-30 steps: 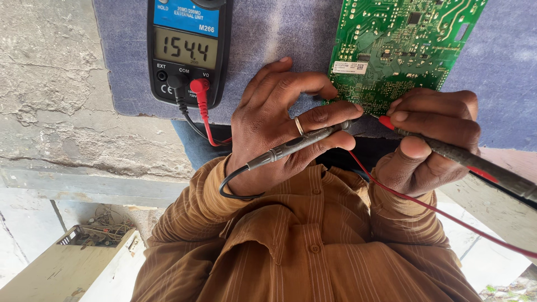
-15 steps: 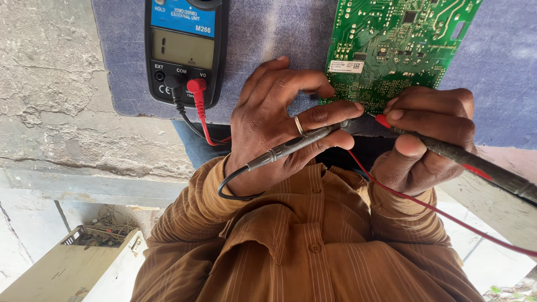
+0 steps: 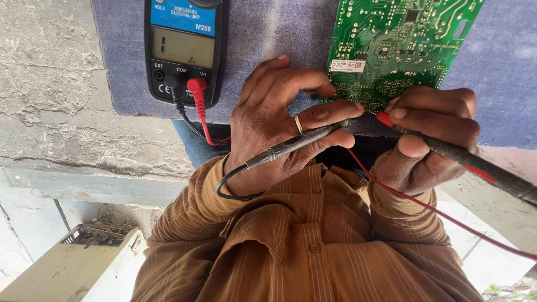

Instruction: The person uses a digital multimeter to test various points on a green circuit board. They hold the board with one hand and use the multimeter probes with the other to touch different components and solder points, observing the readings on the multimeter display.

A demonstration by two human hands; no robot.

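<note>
On the blue-grey cloth (image 3: 279,33) we see a green circuit board (image 3: 397,45) lying at the far right, its near edge just above our two hands. Our left hand (image 3: 279,128) is closed around a black test probe (image 3: 302,140), pinched between thumb and fingers, with a ring on one finger; the probe's tip reaches the near edge of the board. Our right hand (image 3: 430,140) is wrapped tightly around a red-tipped test probe (image 3: 447,148), and its tip meets the board at almost the same spot, just beside the black one. From the right probe a red lead (image 3: 436,212) runs off to the near right across a brown striped shirt (image 3: 302,246). At the far left, a black and blue meter (image 3: 187,45) lies on the cloth, well apart from the board, with one black plug and one red plug (image 3: 196,86) in its near sockets. Its screen looks blank. Beside the cloth at left, we see rough concrete (image 3: 61,95).
</note>
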